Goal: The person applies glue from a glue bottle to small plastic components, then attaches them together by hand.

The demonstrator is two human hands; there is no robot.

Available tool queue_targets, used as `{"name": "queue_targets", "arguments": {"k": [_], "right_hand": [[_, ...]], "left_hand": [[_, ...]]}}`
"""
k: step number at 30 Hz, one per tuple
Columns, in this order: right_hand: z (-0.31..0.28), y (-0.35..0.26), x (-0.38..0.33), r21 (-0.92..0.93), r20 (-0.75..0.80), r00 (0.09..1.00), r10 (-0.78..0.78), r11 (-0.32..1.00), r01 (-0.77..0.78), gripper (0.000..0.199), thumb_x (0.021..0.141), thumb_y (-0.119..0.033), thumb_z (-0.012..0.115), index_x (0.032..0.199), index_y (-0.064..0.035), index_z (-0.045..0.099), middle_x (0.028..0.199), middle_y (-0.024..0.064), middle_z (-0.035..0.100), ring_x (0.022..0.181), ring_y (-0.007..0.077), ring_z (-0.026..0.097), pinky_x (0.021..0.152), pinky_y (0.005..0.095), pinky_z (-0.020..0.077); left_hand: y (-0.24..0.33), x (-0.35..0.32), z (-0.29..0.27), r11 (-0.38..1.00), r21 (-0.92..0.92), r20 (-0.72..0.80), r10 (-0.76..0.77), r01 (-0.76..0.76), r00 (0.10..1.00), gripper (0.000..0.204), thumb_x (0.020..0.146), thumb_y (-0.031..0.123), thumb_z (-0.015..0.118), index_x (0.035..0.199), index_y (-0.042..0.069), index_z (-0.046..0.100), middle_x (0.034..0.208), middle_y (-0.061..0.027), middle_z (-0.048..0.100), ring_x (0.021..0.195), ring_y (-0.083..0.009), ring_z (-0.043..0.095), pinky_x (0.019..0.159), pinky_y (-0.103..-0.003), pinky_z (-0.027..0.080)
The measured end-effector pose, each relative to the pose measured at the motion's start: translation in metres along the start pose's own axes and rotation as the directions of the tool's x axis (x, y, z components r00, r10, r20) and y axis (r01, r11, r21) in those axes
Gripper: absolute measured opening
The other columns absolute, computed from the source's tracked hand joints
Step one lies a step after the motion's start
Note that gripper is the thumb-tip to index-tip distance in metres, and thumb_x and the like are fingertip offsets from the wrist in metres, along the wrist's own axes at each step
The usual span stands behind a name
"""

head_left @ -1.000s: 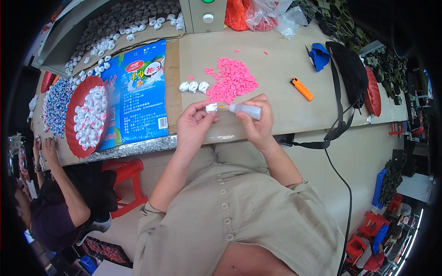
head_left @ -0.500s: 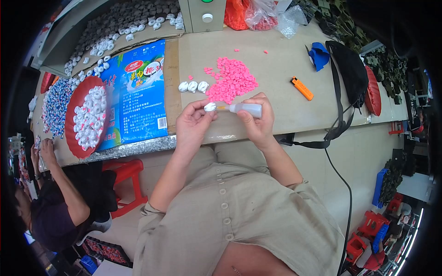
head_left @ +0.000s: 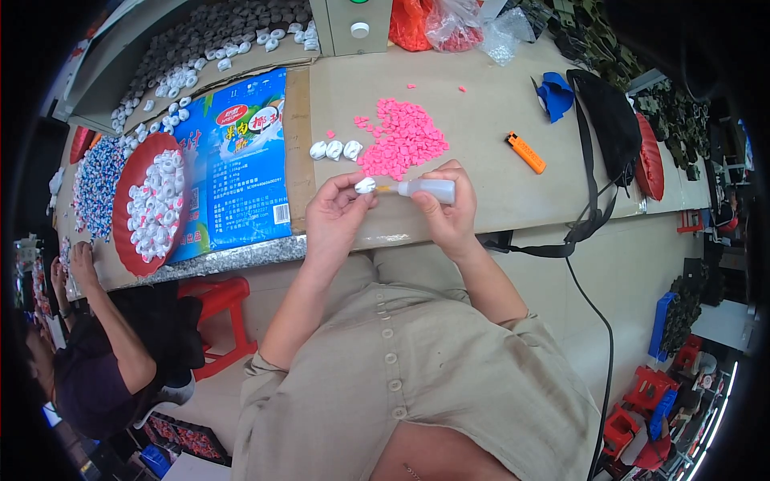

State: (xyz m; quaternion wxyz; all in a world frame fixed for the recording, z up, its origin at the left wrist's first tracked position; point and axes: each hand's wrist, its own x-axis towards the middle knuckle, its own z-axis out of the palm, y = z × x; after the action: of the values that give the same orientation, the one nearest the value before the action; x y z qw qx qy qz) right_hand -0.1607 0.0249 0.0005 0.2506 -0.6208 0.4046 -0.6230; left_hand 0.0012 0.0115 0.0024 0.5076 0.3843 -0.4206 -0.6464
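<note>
Little changed since a second ago: left hand (head_left: 335,215) still pinches white cap (head_left: 366,185); right hand (head_left: 446,210) grips glue bottle (head_left: 429,190), nozzle at cap's 3 o'clock; gluing ongoing.

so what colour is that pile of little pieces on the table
Pink: the pile of little pieces on the table shows best in the head view.

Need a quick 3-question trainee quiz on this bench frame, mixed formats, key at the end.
1. True or false: the right hand holds a small squeeze bottle with its nozzle pointed at the piece in the left hand.
2. The small white piece is held by: A) the left hand's fingertips B) the right hand C) neither, it lies on the table.
3. What colour is the pile of small pieces just beyond the hands on the table?

Key: 1 true; 2 A; 3 pink.
</note>
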Motion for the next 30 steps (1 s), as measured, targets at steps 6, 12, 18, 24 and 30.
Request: {"name": "queue_targets", "arguments": {"k": [6,12,18,24,30], "right_hand": [[0.0,-0.001,0.001,0.149,-0.06,0.995,0.078,0.986,-0.068,0.023,0.075,-0.007,0.06,0.091,-0.0014,0.044,0.08,0.0073,0.049,0.068,0.0145,0.047,0.059,0.025,0.0404],[-0.021,-0.004,0.017,0.776,-0.092,0.845,0.527,0.57,-0.27,0.028,0.073,0.0,0.06,0.095,-0.0024,0.044,0.082,0.0054,0.051,0.07,0.0132,0.053,0.06,0.0236,0.0444],[-0.049,-0.007,0.029,0.283,-0.085,0.856,0.51,0.836,-0.47,0.041,0.068,0.002,0.063,0.105,-0.0007,0.045,0.087,0.0082,0.055,0.075,0.0139,0.056,0.067,0.0244,0.0456],[-0.06,-0.011,0.04,0.275,0.037,0.807,0.59,0.77,-0.576,0.031,0.074,-0.008,0.06,0.102,0.0024,0.048,0.088,0.0081,0.056,0.077,0.0121,0.055,0.071,0.0242,0.0442],[-0.058,0.009,0.032,-0.097,0.163,0.854,0.494,0.869,-0.484,0.027,0.076,-0.009,0.058,0.1,0.0004,0.05,0.082,0.0072,0.056,0.074,0.0131,0.055,0.068,0.0273,0.0441]], "left_hand": [[0.0,0.0,0.0,1.0,-0.012,0.004,0.012,-0.012,1.0,0.024,0.078,-0.004,0.052,0.101,-0.004,0.047,0.089,-0.0073,0.056,0.078,-0.01,0.055,0.073,-0.023,0.047],[0.003,0.0,0.001,1.0,-0.006,0.012,0.001,-0.001,1.0,0.024,0.078,-0.002,0.052,0.101,-0.003,0.047,0.09,-0.0073,0.057,0.079,-0.0102,0.055,0.073,-0.024,0.047],[0.009,-0.001,0.006,0.998,0.035,0.079,-0.056,0.053,0.995,0.025,0.078,-0.001,0.053,0.103,-0.004,0.048,0.09,-0.0094,0.056,0.083,-0.0145,0.056,0.074,-0.026,0.047],[0.007,0.011,0.018,0.996,0.074,0.126,-0.062,0.053,0.99,0.025,0.078,-0.001,0.054,0.102,-0.003,0.048,0.092,-0.0098,0.056,0.084,-0.0146,0.056,0.074,-0.026,0.047],[-0.001,0.005,0.013,1.0,-0.013,0.07,-0.017,0.018,0.997,0.024,0.078,-0.001,0.054,0.101,-0.004,0.048,0.093,-0.0102,0.056,0.084,-0.0145,0.055,0.074,-0.027,0.047]]}}
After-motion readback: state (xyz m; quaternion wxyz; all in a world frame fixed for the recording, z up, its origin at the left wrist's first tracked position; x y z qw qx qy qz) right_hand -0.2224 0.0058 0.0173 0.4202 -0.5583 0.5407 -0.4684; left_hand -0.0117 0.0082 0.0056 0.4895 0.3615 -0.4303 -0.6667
